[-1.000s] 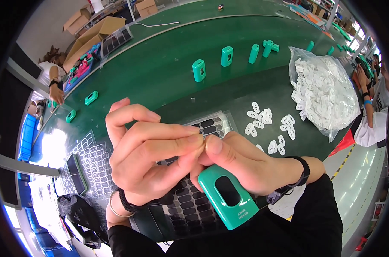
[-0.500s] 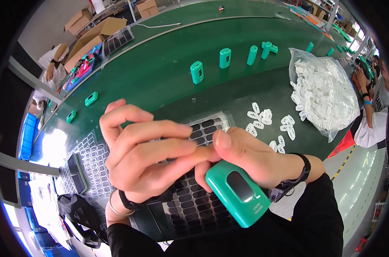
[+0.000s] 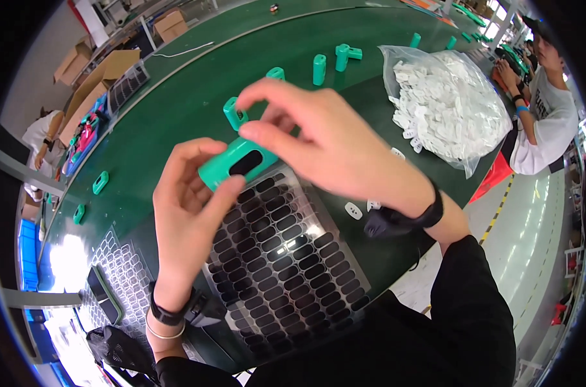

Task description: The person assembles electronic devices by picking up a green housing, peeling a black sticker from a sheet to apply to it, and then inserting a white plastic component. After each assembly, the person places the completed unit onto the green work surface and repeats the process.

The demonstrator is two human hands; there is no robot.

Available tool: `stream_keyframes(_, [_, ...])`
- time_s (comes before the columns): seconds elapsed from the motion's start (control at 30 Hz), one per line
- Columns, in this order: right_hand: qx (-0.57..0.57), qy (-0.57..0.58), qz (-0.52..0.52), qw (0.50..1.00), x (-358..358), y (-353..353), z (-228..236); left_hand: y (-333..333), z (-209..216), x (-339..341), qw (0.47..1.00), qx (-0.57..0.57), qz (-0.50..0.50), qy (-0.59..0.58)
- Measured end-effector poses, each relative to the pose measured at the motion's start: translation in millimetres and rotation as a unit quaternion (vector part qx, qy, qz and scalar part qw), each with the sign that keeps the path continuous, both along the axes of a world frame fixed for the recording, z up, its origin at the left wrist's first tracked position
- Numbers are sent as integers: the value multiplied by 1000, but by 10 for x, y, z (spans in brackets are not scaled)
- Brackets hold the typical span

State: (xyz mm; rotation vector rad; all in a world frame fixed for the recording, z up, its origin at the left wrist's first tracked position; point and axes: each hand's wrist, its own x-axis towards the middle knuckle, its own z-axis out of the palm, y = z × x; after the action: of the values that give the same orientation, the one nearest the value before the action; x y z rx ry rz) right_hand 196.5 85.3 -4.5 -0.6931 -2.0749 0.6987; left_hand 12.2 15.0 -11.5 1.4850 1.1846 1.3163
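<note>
A green plastic device (image 3: 217,173) with a dark oval window is gripped in my left hand (image 3: 188,193), thumb along its near side and fingers behind it. My right hand (image 3: 318,132), slightly blurred, hovers over the device's right end and hides it; I cannot tell whether they touch. Its thumb and forefinger are parted, with nothing visible between them. Behind those fingertips, a similar green device (image 3: 231,115) stands upright on the table. Below both hands lies a clear sheet of dark oval stickers (image 3: 286,258).
A clear bag of white oval pieces (image 3: 447,106) sits at the right, with a few loose pieces (image 3: 353,210) nearer me. More green devices (image 3: 319,69) stand further back. A sheet of clear ovals (image 3: 128,271) lies left. Another person (image 3: 544,122) is at the right.
The green device has passed from my right hand to my left and moved up and left. My right hand has opened and risen above it, uncovering the sticker sheet. The view has shifted.
</note>
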Motion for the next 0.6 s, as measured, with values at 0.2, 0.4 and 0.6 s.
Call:
stream_keyframes(0.2, [15, -181, -134, 974, 692, 355, -185, 99, -289, 16, 998, -12, -27, 49])
stream_keyframes(0.4, [3, -263, -92, 960, 886, 338, -844, 69, -620, 138, 961, 23, -136, 238])
stream_keyframes(0.6, [-18, -300, -114, 947, 896, 376, -697, 88, -809, 194, 979, -77, -178, 61])
